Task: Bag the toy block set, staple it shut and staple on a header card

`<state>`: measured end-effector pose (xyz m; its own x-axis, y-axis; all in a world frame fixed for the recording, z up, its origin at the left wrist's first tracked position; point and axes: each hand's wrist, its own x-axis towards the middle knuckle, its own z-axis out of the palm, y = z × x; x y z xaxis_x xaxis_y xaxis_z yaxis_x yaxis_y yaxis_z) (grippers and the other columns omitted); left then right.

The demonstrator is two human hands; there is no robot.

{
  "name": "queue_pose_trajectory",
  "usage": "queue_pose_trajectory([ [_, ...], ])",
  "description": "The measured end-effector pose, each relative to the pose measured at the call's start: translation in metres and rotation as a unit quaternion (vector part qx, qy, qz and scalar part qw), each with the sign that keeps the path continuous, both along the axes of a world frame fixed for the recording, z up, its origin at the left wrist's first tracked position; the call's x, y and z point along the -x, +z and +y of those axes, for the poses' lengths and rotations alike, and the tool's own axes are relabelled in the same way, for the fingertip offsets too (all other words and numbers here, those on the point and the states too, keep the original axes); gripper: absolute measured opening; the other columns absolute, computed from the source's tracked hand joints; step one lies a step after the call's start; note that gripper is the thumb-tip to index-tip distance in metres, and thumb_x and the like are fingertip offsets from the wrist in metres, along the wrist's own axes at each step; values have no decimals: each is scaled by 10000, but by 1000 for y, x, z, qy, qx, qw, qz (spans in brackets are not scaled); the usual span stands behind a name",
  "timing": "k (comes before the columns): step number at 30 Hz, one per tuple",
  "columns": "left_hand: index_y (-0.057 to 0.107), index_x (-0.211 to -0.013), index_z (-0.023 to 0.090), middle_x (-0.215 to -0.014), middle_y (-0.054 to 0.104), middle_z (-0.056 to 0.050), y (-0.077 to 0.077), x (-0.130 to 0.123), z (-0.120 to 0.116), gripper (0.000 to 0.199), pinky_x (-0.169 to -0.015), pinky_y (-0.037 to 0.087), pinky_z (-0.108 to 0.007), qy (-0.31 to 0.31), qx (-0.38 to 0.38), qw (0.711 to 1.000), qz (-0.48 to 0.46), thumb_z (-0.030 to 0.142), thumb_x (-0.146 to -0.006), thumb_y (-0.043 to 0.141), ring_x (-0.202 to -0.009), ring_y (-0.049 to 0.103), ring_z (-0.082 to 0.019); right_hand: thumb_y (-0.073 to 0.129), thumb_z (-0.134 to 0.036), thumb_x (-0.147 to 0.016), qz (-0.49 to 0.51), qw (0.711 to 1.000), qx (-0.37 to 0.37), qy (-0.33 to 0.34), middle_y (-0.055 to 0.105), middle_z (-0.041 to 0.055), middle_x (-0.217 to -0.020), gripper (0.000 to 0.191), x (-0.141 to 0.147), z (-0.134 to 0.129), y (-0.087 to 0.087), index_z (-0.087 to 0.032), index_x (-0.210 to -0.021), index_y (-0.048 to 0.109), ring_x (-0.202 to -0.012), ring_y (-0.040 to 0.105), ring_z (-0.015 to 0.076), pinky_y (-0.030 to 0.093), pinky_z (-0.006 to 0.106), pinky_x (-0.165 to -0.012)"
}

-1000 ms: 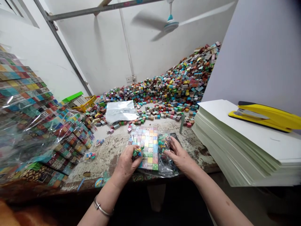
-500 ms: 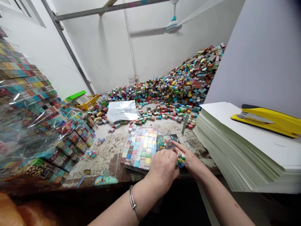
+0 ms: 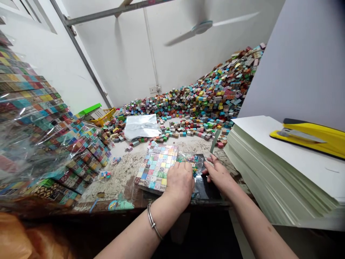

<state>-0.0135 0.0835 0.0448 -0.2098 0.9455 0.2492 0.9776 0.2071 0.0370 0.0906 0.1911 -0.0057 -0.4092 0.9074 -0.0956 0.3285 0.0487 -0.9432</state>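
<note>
- A clear bag of small coloured pieces [image 3: 198, 162] is set between the two hands, partly over a black sheet [image 3: 208, 189] near the front edge of the worn table [image 3: 121, 176].
- The bag's near left part is covered by the left hand [image 3: 180, 183]; coloured bits are seen just beside its knuckles, on the side facing the other hand.
- The left fingers are curled in and turned downward; their tips are hidden, so whether the bag is gripped or only pressed cannot be told.
- The right hand [image 3: 219, 176] is held loosely open, its fingers parted and pointed toward the bag from the right, with the black sheet partly below them; nothing is seen to be gripped, and whether the sheet is touched cannot be told.
- A block of patterned cubes [image 3: 156, 167] is placed just left of the bag, its near right corner overlapped by the left hand.
- Farther back, a silvery sheet [image 3: 141, 126] is laid in front of heaped loose cubes [image 3: 210, 97].
</note>
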Motion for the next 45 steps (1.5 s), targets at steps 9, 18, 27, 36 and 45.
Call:
queue_pose_trajectory([
  [9, 520, -827, 159, -835, 623, -108, 12, 45, -22, 124, -732, 443, -435, 27, 25, 998, 48, 143, -723, 586, -839, 563, -297, 435, -372, -809, 3, 985, -69, 161, 638, 14, -786, 287, 28, -18, -6, -191, -1020, 506, -634, 594, 155, 471, 271, -594],
  [18, 487, -810, 194, -855, 608, -54, 7, 75, -49, 169, -772, 399, -401, -12, 13, 997, 70, 159, -710, 618, -876, 541, -256, 474, -299, -809, -87, 969, -153, 174, 644, 50, -832, 311, 56, -12, 1, -138, -1068, 535, -737, 595, 183, 437, 293, -678],
  [27, 498, -831, 176, -871, 604, -36, 4, 65, -48, 159, -777, 396, -384, 11, 15, 999, 47, 194, -722, 612, -885, 525, -231, 492, -318, -885, -201, 935, -201, 213, 619, 19, -843, 280, 98, 18, 18, -167, -1115, 547, -669, 574, 123, 479, 304, -660],
  [36, 538, -1007, 173, -1059, 597, -67, -14, 28, -25, 201, -775, 414, -427, 111, -34, 993, 18, 125, -870, 399, -944, 534, -241, 460, -367, -899, -248, 917, -247, 189, 599, 16, -815, 253, 101, 11, 17, -151, -866, 587, -740, 566, 134, 467, 329, -717],
  [45, 470, -1214, 147, -1357, 432, -147, -27, 29, -34, 599, -912, 396, -473, 128, -61, 990, 2, 246, -666, 692, -1183, 427, -294, 320, -299, -892, -194, 935, -194, 226, 619, -33, -597, 237, 68, -9, 16, -219, -712, 452, -501, 545, 107, 359, 230, -531],
])
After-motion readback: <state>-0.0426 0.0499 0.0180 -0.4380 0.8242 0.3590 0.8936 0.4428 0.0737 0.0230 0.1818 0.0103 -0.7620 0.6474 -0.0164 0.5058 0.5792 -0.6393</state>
